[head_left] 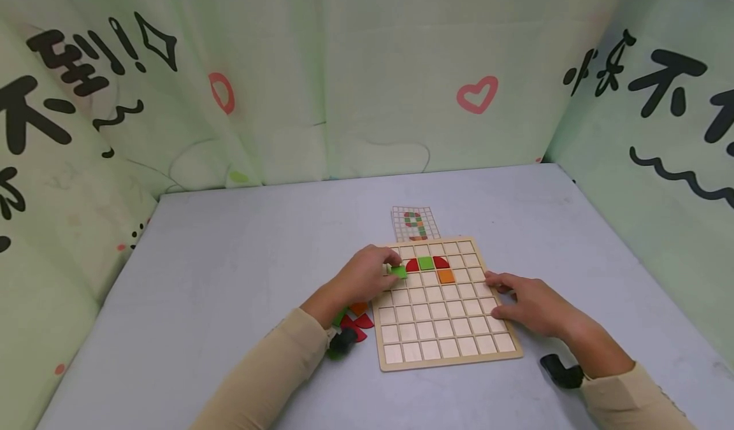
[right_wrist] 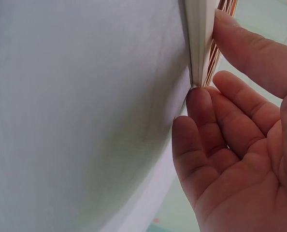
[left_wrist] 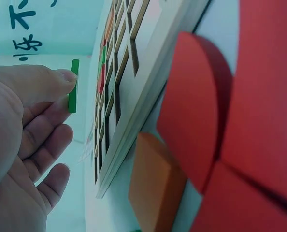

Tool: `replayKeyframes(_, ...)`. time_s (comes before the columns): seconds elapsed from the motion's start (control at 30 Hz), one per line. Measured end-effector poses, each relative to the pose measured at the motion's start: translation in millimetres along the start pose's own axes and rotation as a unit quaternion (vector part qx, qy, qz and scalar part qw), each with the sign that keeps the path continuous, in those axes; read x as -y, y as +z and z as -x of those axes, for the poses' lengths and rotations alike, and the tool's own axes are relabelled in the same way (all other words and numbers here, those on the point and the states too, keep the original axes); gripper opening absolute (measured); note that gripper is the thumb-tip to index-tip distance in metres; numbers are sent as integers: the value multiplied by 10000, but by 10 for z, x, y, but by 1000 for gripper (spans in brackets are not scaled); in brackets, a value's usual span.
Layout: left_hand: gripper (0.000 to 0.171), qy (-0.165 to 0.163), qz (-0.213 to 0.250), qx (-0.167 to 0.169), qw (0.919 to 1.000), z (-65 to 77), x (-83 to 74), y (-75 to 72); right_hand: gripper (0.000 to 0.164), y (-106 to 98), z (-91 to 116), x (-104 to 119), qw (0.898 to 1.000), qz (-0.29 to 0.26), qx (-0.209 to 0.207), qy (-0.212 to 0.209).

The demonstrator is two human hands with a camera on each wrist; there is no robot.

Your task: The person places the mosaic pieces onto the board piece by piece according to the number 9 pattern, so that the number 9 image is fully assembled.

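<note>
My left hand [head_left: 367,269] pinches a green square tile [head_left: 399,271] between thumb and forefinger, above the left part of a wooden grid board [head_left: 450,357]. In the left wrist view the green tile [left_wrist: 73,87] stands edge-on between the fingertips, its other fingers loosely bent. My right hand [head_left: 533,304] holds the board's right edge; in the right wrist view the thumb touches the board's rim [right_wrist: 199,43] and fingertips meet its side. In the board's upper rows lie a red quarter-round tile [head_left: 412,265], a green square [head_left: 425,263], another red quarter-round [head_left: 441,262] and an orange square [head_left: 446,276].
A printed grid card [head_left: 415,223] with a coloured pattern lies behind the board, partly covered by it. Loose red tiles [head_left: 364,321], an orange tile [left_wrist: 153,179] and green ones lie left of the board, partly under my left wrist. Printed curtains [head_left: 373,86] surround the white table [head_left: 229,258].
</note>
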State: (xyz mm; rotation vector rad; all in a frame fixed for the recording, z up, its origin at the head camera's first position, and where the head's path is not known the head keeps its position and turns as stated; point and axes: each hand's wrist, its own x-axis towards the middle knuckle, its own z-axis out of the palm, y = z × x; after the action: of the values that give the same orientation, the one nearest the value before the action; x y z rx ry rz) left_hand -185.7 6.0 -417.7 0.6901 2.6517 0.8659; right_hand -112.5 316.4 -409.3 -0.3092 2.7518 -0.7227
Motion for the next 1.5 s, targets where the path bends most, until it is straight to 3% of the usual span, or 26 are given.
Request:
replayKeyframes(0.63, 25, 257, -226, 51, 9994, -61, -57, 94, 65, 14, -34, -53, 10000, 56, 21, 52)
replayKeyframes(1.5, 26, 160, -665, 121, 9976, -115, -101, 207, 61, 9, -24, -36, 10000, 17, 28, 26)
